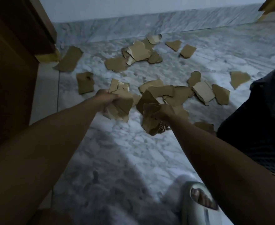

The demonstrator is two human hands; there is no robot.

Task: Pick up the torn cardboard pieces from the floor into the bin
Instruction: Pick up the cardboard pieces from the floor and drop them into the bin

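Torn brown cardboard pieces lie scattered over a marbled white floor [117, 143]. My left hand [106, 99] is shut on a bunch of cardboard pieces [120, 103] held just above the floor. My right hand [163, 112] grips another bunch of cardboard pieces [149, 117] close beside it. Several loose pieces lie behind my hands, with a heap [140, 51] further back near the wall. The dark mesh bin [263, 120] with a black liner stands at the right edge, close to my right forearm.
A brown wooden door or cabinet [11, 62] fills the left side. The marbled skirting and wall [133, 25] run along the back. My foot in a pale slipper [200, 203] is at the bottom right. Single pieces lie at the far left [69, 59] and right [239, 78].
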